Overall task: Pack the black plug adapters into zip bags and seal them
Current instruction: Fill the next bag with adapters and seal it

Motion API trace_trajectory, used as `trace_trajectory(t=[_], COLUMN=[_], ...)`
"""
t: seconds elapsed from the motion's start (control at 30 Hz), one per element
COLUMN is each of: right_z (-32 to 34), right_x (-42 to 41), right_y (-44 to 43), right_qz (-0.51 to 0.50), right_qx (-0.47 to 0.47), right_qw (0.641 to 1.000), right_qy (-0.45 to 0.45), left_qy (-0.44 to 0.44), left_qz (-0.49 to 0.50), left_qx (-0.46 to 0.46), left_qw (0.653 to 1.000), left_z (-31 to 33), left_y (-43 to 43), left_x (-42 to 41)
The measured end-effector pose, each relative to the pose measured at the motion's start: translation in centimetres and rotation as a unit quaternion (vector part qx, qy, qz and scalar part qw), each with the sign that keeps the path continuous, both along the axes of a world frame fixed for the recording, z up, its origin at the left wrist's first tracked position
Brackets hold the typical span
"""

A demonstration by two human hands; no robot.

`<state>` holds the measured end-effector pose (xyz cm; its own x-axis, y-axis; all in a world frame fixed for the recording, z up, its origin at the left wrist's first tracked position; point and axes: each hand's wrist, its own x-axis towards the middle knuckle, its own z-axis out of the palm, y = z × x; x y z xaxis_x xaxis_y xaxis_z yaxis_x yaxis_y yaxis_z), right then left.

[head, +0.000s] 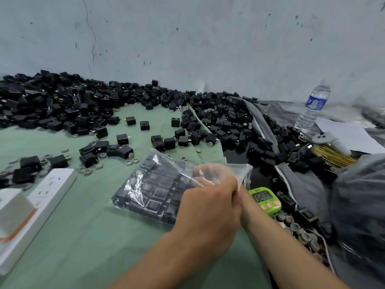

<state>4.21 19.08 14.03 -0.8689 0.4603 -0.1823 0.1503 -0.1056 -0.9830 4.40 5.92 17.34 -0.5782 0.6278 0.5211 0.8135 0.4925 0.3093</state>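
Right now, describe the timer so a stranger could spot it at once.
Find the green cloth and follow it right to the clear bag of black adapters. Just past the bag's right end sits the timer: lime green with pink buttons and a digital display, unlike the loose black adapters and grey rings around it.

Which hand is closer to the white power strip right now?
Left. The left hand grips the zip bag, right of the power strip; the right hand, seen through the plastic, lies beyond it.
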Motion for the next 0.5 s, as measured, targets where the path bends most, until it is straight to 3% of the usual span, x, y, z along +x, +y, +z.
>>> trace_trajectory(t=[0.07,0.17,0.23,0.33,0.4,0.5], right_z=[-0.4,-0.1,0.0,-0.8,-0.6,-0.4], right_x=[-0.3,-0.8,-0.4,-0.3,-0.4,-0.5], right_y=[-0.2,-1.0,-1.3,-1.3,-1.5,-1.6], right_qz=[-0.005,0.014,0.004,0.002,-0.004,-0.012], right_qx=[0.022,0.000,0.008,0.010,0.110,0.260], right_qw=[1.000,0.999,0.998,0.997,0.990,0.962], right_qy=[-0.019,0.040,0.058,0.081,0.087,0.077], left_qy=[-0.128,-0.273,-0.263,-0.201,-0.196,-0.201], left_qz=[-0.012,0.004,0.041,0.088,0.085,0.076], left_qx=[-0.004,0.040,0.012,-0.129,-0.229,-0.270], left_qw=[0.992,0.961,0.964,0.967,0.950,0.939], left_z=[0.7,1.7,2.2,1.6,0.9,0.3], left_y=[-0.4,-2.0,-3.7,-5.5,-5.6,-5.3], left_x=[-1.4,-5.0,-7.3,-9.5,-9.8,-10.1])
